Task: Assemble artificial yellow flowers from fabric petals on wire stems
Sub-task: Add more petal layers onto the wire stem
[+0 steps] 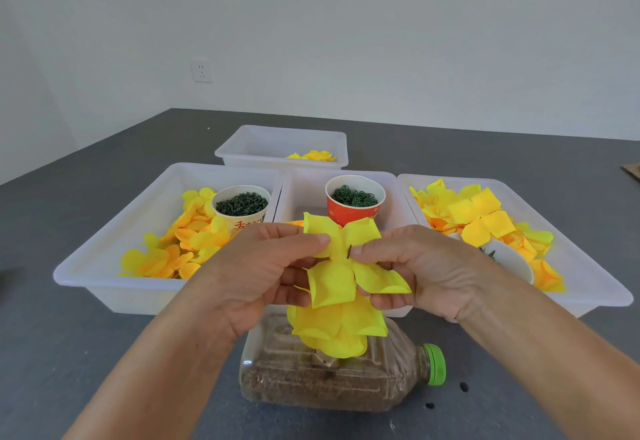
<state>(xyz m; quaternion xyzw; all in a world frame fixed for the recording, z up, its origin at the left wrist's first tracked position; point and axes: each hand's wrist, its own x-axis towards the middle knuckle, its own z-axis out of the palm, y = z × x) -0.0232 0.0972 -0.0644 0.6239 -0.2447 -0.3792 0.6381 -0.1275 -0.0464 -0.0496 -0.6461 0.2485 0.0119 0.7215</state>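
Above a lying bottle point(332, 377) at 6 o'clock, the left hand point(256, 273) and the right hand point(422, 266) pinch a yellow four-petal piece point(341, 277) on a thin wire tip point(349, 252), with white trays point(86, 273) toward 12 o'clock.

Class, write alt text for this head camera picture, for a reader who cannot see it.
Two hands, left hand and right hand, pinch a four-petal yellow fabric flower on a thin wire above a sand-filled plastic bottle lying on a grey table. Behind are white trays of yellow petals and two paper cups of green parts.
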